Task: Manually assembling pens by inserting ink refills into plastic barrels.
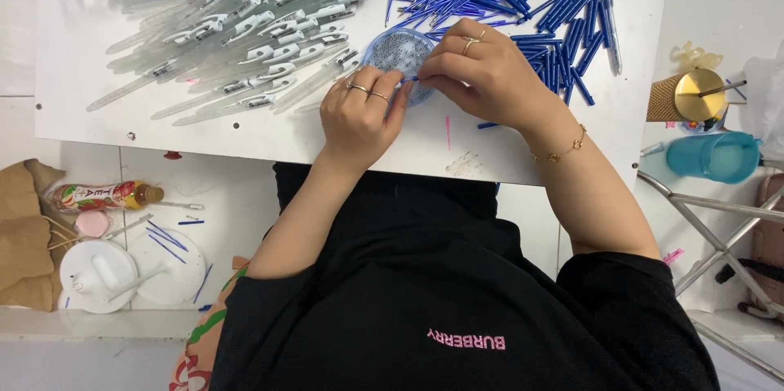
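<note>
Nearest the camera: black shirt, both forearms reaching up to a white board (245, 126) used as the work surface.

Left hand (359, 113) was closed in a narrow pinch, fingertips meeting the right hand's over the near edge of a small blue dish (398, 50). Right hand (482, 73) was also pinched, holding a thin blue refill (411, 78) between thumb and forefinger. Only a short stub of it showed between the two hands; the rest was hidden, so I couldn't tell which end was the tip.

Refill's long axis ran roughly left-right across the board, level with it, stub pointing toward the left hand. It sat right at the dish rim, between the fingertips.

Judgement on doing this well: keep both wrists resting on the board, hold the refill close to its end so it doesn't flex, and work directly over the dish so any dropped small part lands back in it. The dish looked full of tiny silvery bits, probably springs, too small to be sure.

Further out: pile of clear pen barrels (245, 24) with white clips on the left, heap of loose blue refills (523, 7) on the right, both well apart from the hands.
</note>
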